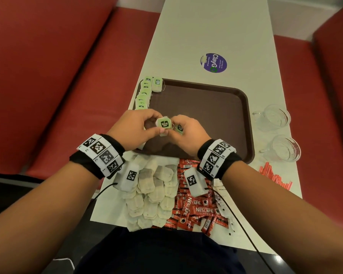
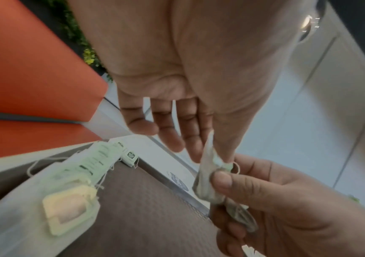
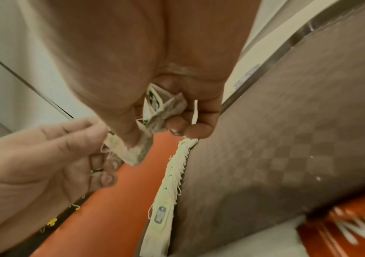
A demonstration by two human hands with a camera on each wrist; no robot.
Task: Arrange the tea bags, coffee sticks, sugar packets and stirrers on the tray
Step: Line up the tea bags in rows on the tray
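Early stage. Both hands working over near-left part of tray [image 1: 216,89], w/ one tea bag [image 1: 163,125] between them. Left hand [image 1: 135,129] is pinching it, thumb + fingertip; right hand [image 1: 186,133] is pinching the same bag and curling round a second bag [image 1: 179,127], poss. a third, view blurry.

Done so far: row of tea bags [image 1: 144,93] is lining tray's left edge, one more at far-left corner.

Left: loose tea bag pile [image 1: 156,192] and coffee sticks [image 1: 194,210] are still lying on tabletop [image 1: 206,26] at near edge; stirrers [image 1: 275,176] near right edge. White packets [image 1: 224,206] beside coffee, prob. sugar. None on tray yet.
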